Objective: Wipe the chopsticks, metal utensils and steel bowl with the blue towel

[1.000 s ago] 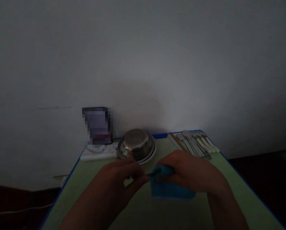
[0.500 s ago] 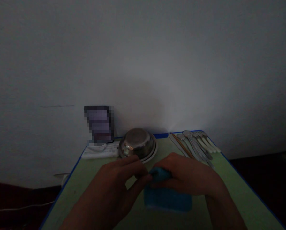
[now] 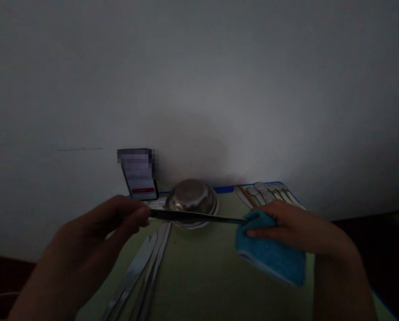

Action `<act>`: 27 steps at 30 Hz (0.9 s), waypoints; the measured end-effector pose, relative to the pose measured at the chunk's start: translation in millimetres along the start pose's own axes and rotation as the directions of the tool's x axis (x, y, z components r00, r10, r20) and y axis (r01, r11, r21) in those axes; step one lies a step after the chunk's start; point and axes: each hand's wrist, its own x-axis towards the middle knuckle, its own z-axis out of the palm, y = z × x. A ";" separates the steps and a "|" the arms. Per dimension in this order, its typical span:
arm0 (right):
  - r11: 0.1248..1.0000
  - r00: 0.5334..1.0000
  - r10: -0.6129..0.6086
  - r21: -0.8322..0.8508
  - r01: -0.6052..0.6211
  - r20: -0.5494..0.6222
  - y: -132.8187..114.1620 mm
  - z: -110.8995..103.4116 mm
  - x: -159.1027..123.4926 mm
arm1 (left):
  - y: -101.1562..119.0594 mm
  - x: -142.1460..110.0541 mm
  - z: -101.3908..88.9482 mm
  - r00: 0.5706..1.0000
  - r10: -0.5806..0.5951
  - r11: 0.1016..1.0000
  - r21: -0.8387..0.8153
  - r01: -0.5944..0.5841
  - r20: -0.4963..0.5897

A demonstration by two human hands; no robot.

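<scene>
A dark, thin table knife (image 3: 196,217) is stretched nearly level between my hands, above the tabletop. My left hand (image 3: 109,236) pinches its left end between thumb and fingers. At the other end, my right hand (image 3: 286,227) is closed on a blue cloth (image 3: 269,254), which is folded around the knife; that end is hidden in the cloth. A loose flap of cloth hangs below the right hand. Several silvery table knives (image 3: 142,263) lie side by side on the table, to the right of my left forearm and partly covered by it.
An upturned metal bowl (image 3: 191,195) rests on a pale dish at the back of the green table (image 3: 219,281). A phone (image 3: 141,178) leans on the wall (image 3: 199,89). Several spoons (image 3: 261,188) and other cutlery lie at the back right.
My hands have moved apart, left hand leftward and right hand rightward with the cloth, and the knife now shows between them. The knives at lower left have come into view.
</scene>
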 end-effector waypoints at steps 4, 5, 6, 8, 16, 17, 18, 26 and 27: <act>1.000 1.000 0.007 -0.022 -0.006 0.016 -4.4 1.5 -1.5 | 9.9 2.5 3.4 0.975 0.076 0.995 0.045 -0.087 0.207; 1.000 1.000 0.005 -0.027 -0.004 0.029 -5.9 1.8 -1.3 | 11.2 1.8 3.3 0.968 0.089 0.994 0.040 -0.101 0.234; 0.999 0.999 0.001 -0.035 0.000 0.039 -7.6 2.0 -0.7 | 12.0 0.6 3.1 0.962 0.097 0.993 0.035 -0.110 0.253; 0.999 0.999 -0.017 -0.047 0.019 0.050 -12.1 2.7 1.8 | 14.1 -2.7 3.4 0.951 0.115 0.992 0.023 -0.127 0.288; 0.966 0.945 -0.255 0.011 0.259 0.203 -46.0 17.4 18.4 | 46.1 -13.0 20.5 0.798 0.222 0.972 -0.061 -0.228 0.560; 0.962 0.939 -0.269 0.021 0.271 0.214 -48.0 19.6 19.4 | 49.2 -13.2 22.2 0.785 0.222 0.972 -0.068 -0.225 0.578; 0.958 0.933 -0.286 0.037 0.285 0.220 -48.8 21.3 20.1 | 51.6 -13.0 23.6 0.774 0.229 0.971 -0.080 -0.227 0.591; 0.968 0.957 -0.252 0.053 0.247 0.145 -32.3 17.6 17.9 | 46.7 -2.7 20.9 0.894 0.272 0.961 -0.048 -0.273 0.357; 0.978 0.966 -0.210 0.037 0.207 0.151 -28.4 15.1 16.1 | 42.4 -2.2 15.6 0.917 0.243 0.969 -0.034 -0.245 0.318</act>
